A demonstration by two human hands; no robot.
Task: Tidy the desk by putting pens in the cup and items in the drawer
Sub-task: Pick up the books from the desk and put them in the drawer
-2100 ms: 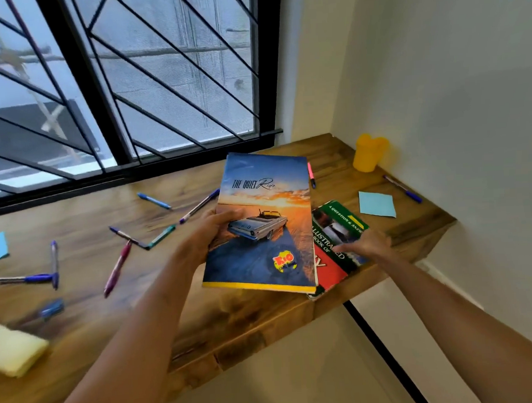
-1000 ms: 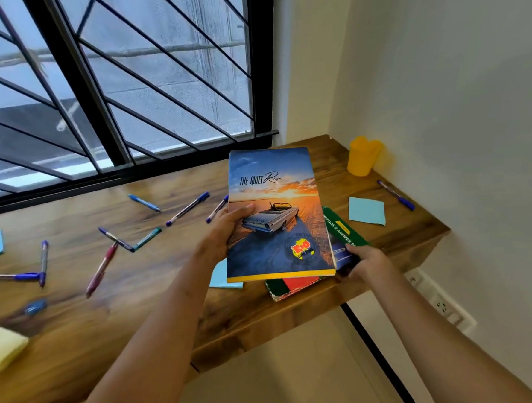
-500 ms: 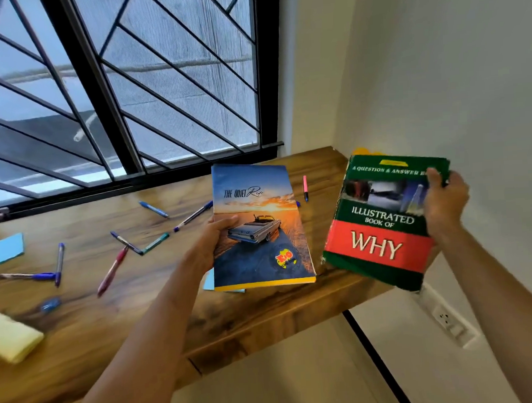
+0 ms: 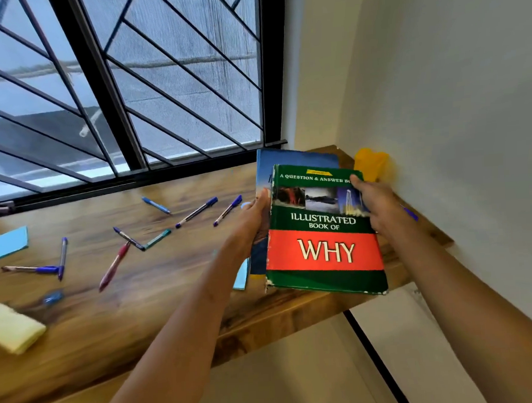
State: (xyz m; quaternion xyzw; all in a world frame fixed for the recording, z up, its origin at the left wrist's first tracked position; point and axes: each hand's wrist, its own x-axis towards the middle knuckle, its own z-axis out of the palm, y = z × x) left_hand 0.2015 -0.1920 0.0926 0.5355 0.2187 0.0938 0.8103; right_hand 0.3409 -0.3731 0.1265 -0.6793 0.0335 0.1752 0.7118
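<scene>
Books sit stacked at centre right of the frame, above the worktop (image 4: 140, 302): green book (image 4: 323, 247) over blue book (image 4: 293, 157). Left hand (image 4: 253, 220) and right hand (image 4: 375, 204) grip opposite edges. Square the edges before carrying; no drawer shows.

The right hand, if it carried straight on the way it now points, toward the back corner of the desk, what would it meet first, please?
Probably the yellow cup, just beyond the right hand gripping the green book. Depth is unclear, so the wall might come first.
</scene>
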